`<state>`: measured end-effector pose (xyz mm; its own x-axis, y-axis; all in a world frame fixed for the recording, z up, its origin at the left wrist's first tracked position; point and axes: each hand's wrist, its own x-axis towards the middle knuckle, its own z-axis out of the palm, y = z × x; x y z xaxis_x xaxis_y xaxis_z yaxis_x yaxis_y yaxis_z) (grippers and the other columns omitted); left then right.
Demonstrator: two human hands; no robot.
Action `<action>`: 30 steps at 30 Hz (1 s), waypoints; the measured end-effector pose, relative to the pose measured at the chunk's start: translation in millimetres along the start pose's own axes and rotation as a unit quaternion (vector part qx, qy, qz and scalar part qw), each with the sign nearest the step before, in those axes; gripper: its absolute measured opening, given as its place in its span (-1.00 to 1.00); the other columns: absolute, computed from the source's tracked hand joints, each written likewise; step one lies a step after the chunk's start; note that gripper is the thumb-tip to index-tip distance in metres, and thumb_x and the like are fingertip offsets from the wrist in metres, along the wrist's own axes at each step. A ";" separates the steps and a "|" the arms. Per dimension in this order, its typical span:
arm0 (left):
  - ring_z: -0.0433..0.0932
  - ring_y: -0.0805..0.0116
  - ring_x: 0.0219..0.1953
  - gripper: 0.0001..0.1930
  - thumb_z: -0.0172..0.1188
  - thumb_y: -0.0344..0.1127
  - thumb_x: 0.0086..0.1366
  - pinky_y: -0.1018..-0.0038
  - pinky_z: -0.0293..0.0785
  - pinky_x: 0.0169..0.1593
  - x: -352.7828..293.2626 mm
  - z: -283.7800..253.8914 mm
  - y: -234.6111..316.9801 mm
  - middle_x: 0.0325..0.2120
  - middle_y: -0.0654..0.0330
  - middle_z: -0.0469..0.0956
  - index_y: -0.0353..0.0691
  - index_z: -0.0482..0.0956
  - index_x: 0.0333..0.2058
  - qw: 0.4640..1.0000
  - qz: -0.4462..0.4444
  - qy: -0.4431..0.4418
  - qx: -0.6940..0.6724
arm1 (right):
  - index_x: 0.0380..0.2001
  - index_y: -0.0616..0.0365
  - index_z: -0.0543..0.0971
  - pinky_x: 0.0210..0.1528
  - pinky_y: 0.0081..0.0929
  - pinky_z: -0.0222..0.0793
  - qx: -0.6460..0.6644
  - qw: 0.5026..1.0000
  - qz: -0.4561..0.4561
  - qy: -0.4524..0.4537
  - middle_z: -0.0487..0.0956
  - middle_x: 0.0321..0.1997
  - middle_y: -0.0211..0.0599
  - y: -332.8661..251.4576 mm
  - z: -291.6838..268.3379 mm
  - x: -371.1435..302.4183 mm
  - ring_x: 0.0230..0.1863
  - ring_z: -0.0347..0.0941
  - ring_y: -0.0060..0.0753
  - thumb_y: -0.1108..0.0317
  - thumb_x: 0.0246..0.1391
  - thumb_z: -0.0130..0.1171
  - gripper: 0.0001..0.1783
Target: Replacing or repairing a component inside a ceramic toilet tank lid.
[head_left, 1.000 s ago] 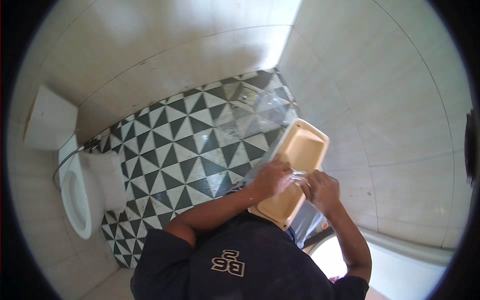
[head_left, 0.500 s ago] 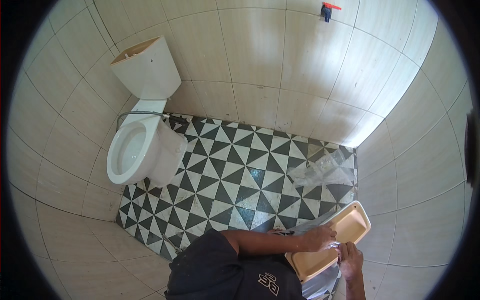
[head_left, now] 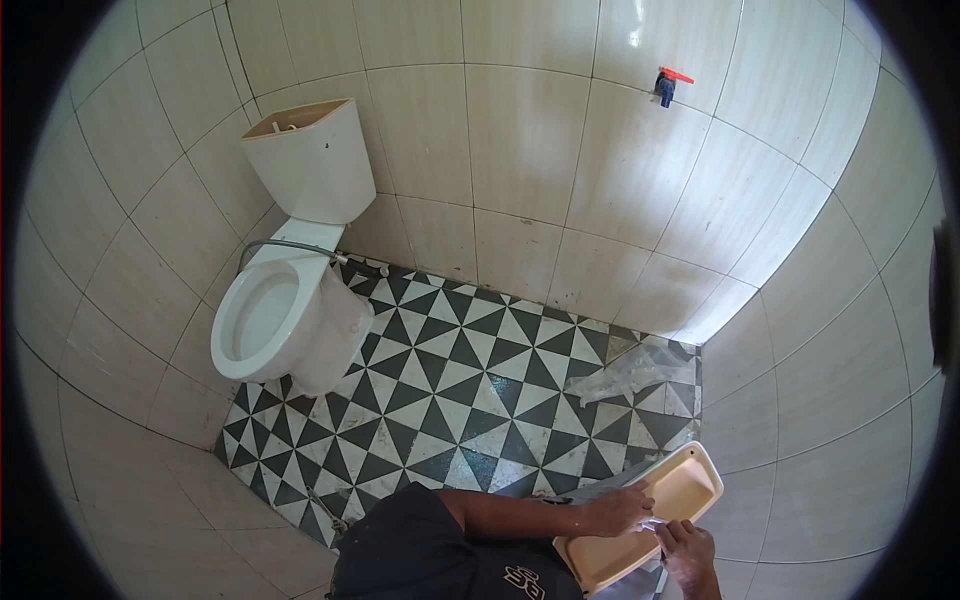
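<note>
An upturned cistern lid [head_left: 615, 568], white outside and tan inside, lies slantwise before me at the lower right. My left hand [head_left: 618, 510] reaches across its middle, palm down, with the fingers closed at a small pale piece [head_left: 652, 524]. From the lid's other side my right hand [head_left: 688, 552] comes in, its bent fingers pinched at the same spot. That piece is too small and too covered by the fingers to name. Both hands meet over the middle of the lid.
At the left stands a white toilet [head_left: 265, 315] whose cistern [head_left: 315, 165] has no lid on. A grey hose [head_left: 290, 243] lies across it. Clear plastic wrapping [head_left: 635, 372] rests on the patterned floor [head_left: 470, 400]. A red-handled tap [head_left: 667, 88] sticks out of the wall.
The view has tilted upward, so the toilet, tap and floor sit lower in the picture. Both hands remain together over the lid's middle, with the fingers slightly shifted.
</note>
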<state>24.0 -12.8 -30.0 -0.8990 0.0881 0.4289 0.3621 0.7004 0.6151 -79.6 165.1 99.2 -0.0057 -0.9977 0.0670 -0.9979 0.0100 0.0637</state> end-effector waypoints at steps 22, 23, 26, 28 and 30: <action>0.62 0.11 -0.26 -0.85 0.40 -0.23 0.22 0.10 0.41 0.25 14.4 -7.7 -5.8 -0.39 0.16 0.56 -0.15 0.68 -0.33 1.000 -0.002 -0.001 0.012 | -0.12 0.07 0.56 -0.34 -0.33 0.59 0.070 0.979 0.189 0.038 0.52 -0.28 -0.35 -4.0 7.3 -17.1 -0.26 0.61 -0.30 0.25 0.15 0.28 -0.74; 0.62 0.11 -0.26 -0.85 0.40 -0.23 0.22 0.10 0.41 0.25 13.8 -6.8 -4.6 -0.39 0.16 0.56 -0.15 0.68 -0.33 1.000 -0.004 -0.003 0.012 | -0.08 0.08 0.53 -0.28 -0.36 0.61 0.055 0.986 0.159 0.021 0.49 -0.25 -0.36 -2.5 6.9 -19.5 -0.21 0.60 -0.34 0.30 0.13 0.21 -0.71; 0.62 0.10 -0.26 -0.85 0.40 -0.24 0.23 0.10 0.40 0.27 11.8 -7.4 0.5 -0.38 0.16 0.56 -0.16 0.67 -0.35 1.000 -0.002 -0.009 0.011 | -0.06 0.06 0.55 -0.23 -0.42 0.63 0.051 0.990 0.129 0.013 0.50 -0.25 -0.43 -3.0 9.8 -20.8 -0.18 0.59 -0.39 0.31 0.07 0.19 -0.68; 0.62 0.10 -0.25 -0.85 0.40 -0.25 0.23 0.09 0.40 0.27 11.7 -7.7 1.8 -0.38 0.15 0.56 -0.17 0.67 -0.35 1.000 -0.007 -0.001 0.013 | -0.06 0.05 0.56 -0.21 -0.45 0.63 0.046 0.994 0.101 0.001 0.50 -0.23 -0.45 -1.2 11.7 -19.7 -0.17 0.58 -0.41 0.31 0.07 0.20 -0.67; 0.62 0.10 -0.25 -0.85 0.39 -0.25 0.23 0.09 0.40 0.27 10.8 -8.1 1.2 -0.38 0.15 0.56 -0.17 0.67 -0.35 1.000 -0.004 -0.001 0.018 | -0.11 0.02 0.58 -0.18 -0.52 0.63 0.009 0.997 0.079 -0.019 0.51 -0.20 -0.49 -1.2 11.4 -17.6 -0.10 0.56 -0.45 0.29 0.06 0.21 -0.71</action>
<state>16.7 -16.7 -19.4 -0.9022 0.0833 0.4233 0.3459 0.7260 0.5944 -79.0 181.9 86.6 -0.1641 -0.9858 0.0365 -0.9855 0.1654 0.0369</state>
